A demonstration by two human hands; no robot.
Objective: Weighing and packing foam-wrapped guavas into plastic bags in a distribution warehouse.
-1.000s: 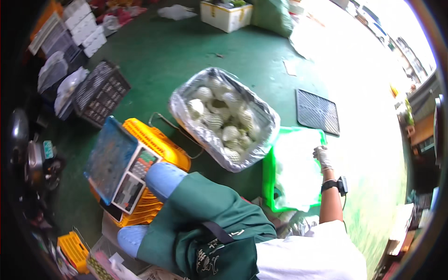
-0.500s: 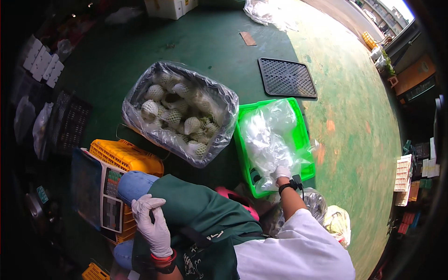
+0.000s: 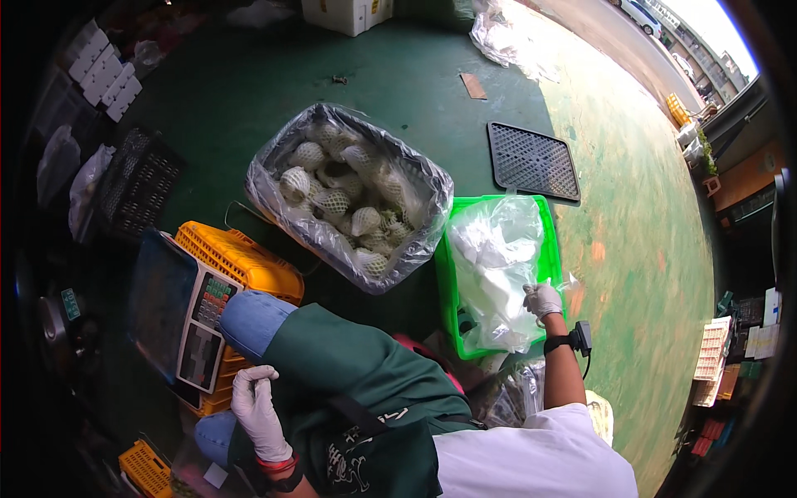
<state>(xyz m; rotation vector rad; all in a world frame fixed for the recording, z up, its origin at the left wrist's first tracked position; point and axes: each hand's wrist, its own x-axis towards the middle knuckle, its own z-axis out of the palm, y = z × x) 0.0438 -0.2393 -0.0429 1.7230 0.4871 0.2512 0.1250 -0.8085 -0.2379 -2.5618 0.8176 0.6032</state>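
My right hand point(image 3: 544, 300), in a white glove, is closed at the right edge of a clear plastic bag point(image 3: 496, 274). The bag lies with other crumpled clear plastic in a bright green crate point(image 3: 451, 309). My left hand point(image 3: 261, 413), also gloved, hovers by my knee with its fingers bent and pressed together; nothing shows in it. Left of the crate stands a box lined with clear plastic point(image 3: 278, 197), holding several pale fruits in white foam nets point(image 3: 330, 202).
A digital scale point(image 3: 202, 344) sits at my left on yellow crates point(image 3: 241, 261). Beyond the green crate a black plastic grid tray point(image 3: 534, 160) lies on the green floor. Filled plastic bags point(image 3: 519, 390) rest beside my right arm. A white foam box point(image 3: 349, 12) stands far off.
My right hand has drawn back toward the right side of the green crate, and the bag's plastic has shifted. My left hand has dropped slightly. The whole view has swung a little.
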